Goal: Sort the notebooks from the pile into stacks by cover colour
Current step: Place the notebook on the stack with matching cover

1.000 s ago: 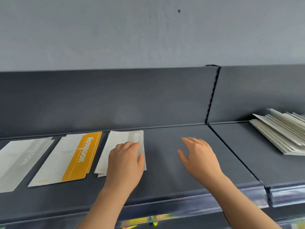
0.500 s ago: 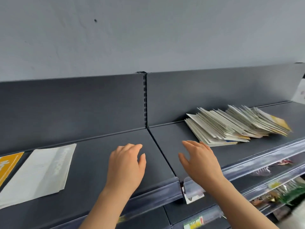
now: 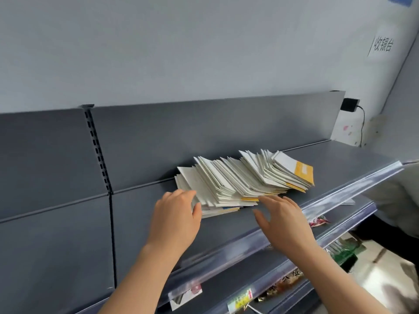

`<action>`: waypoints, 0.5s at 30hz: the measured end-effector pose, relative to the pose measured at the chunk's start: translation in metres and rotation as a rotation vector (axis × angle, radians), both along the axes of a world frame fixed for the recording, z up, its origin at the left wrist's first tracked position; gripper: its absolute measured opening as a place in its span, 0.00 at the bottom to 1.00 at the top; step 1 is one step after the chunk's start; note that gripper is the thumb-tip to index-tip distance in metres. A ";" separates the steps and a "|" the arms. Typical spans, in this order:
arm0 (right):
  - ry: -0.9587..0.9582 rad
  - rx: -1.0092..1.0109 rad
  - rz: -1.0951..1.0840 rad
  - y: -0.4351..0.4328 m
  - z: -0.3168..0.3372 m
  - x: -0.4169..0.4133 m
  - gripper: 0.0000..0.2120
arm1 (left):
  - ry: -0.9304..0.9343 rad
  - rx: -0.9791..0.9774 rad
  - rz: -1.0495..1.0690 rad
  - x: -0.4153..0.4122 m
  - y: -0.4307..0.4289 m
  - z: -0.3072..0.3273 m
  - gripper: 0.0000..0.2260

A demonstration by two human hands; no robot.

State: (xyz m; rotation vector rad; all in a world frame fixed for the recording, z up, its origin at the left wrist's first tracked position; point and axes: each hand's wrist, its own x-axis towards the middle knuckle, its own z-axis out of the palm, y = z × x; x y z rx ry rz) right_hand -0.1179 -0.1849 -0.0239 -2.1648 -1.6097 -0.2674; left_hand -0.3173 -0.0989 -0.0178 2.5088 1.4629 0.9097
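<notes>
Dozens of thin notebooks (image 3: 238,177) lie fanned on the shelf (image 3: 226,227), looking light, floppy and slick; a free corner of the top one seems the best hold. The left grip (image 3: 174,218), released, is at their left end, and the right grip (image 3: 283,220), released, hovers just beside their front edge.

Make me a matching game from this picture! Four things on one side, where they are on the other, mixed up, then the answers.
Things:
1. person's left hand
2. person's right hand
3. fanned pile of white and yellow paper notebooks
4. small black plug box
Places:
A. on the dark grey metal shelf
B. on the pale wall, past the shelf's right end
C. at the pile's left end
D. before the pile's front edge
Pairs: 1-C, 2-D, 3-A, 4-B
</notes>
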 end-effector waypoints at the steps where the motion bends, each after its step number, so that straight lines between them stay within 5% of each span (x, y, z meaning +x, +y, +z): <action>1: -0.003 -0.004 -0.019 0.000 0.000 0.011 0.15 | 0.002 0.003 -0.014 0.013 0.003 0.002 0.14; 15: 0.124 0.012 -0.260 0.026 -0.005 0.144 0.15 | 0.025 0.020 -0.220 0.162 0.067 0.020 0.13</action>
